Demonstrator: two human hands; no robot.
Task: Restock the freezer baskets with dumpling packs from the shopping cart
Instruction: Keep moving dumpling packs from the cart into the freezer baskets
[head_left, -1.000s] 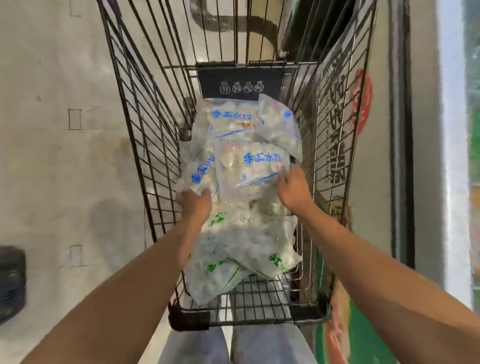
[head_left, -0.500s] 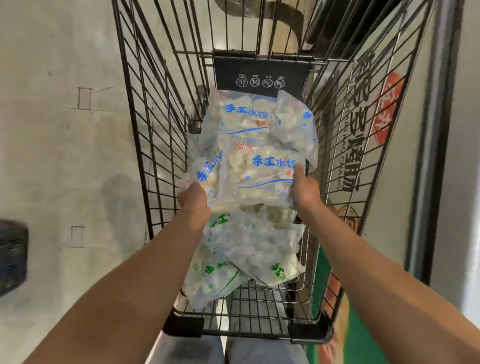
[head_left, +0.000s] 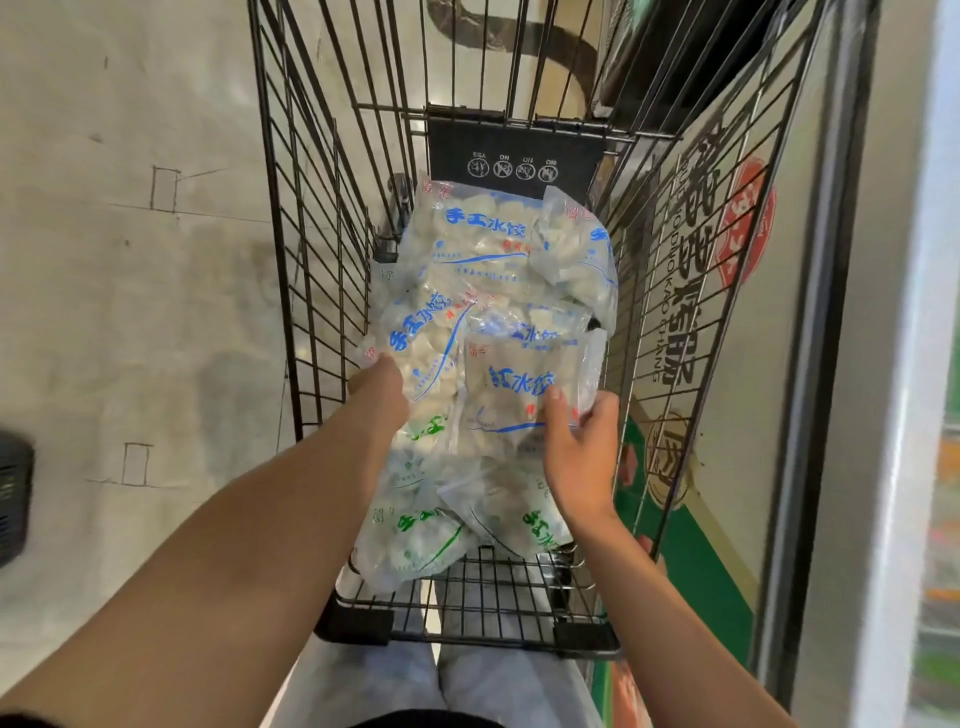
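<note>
A black wire shopping cart (head_left: 311, 260) holds several clear dumpling packs. My right hand (head_left: 582, 441) grips a blue-lettered pack (head_left: 524, 395) by its lower right corner, lifted above the pile. My left hand (head_left: 382, 395) holds the lower edge of another blue-lettered pack (head_left: 426, 338), tilted to the left. More blue-lettered packs (head_left: 488, 244) lie at the cart's far end. Green-lettered packs (head_left: 415, 535) lie underneath, near the cart's close end.
The freezer's side (head_left: 737, 322), with printed signs, stands close along the cart's right; its glass front (head_left: 935, 467) is at the far right. Pale floor (head_left: 130, 312) spreads to the left, with a dark object (head_left: 13, 499) at the left edge.
My right hand has pulled one blue-lettered pack up and toward me, off the pile. My left hand has shifted a little, lifting its pack's edge. The camera has moved closer.
</note>
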